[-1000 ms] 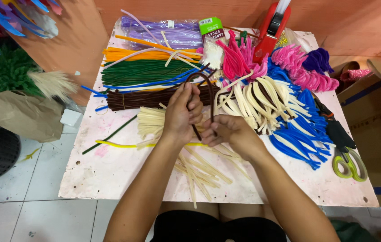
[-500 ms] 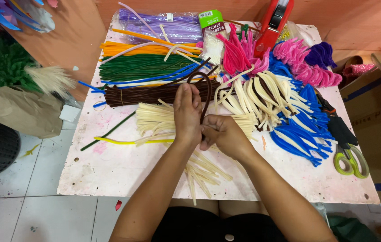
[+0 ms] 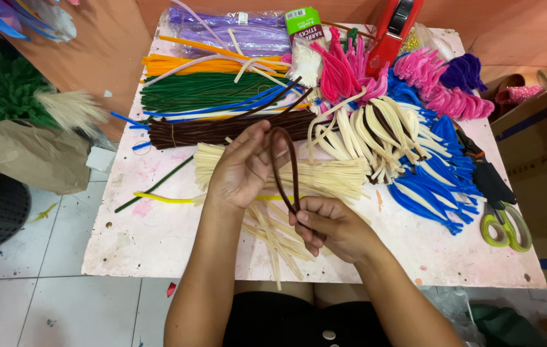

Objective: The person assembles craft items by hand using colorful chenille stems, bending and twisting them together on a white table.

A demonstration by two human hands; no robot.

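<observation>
Brown stem bent into a loop

Left hand (image 3: 242, 168) shaped the brown pipe cleaner (image 3: 286, 168); right hand (image 3: 332, 226) pinched its ends; twisting them likely followed.

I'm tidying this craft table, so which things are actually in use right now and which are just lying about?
In use:
brown pipe cleaner, bent into a loop
left hand, at the loop's top
right hand, pinching its lower ends

Lying about:
brown bundle
green bundle
cream strips
blue loops
pink loops
scissors
red tape dispenser
</observation>
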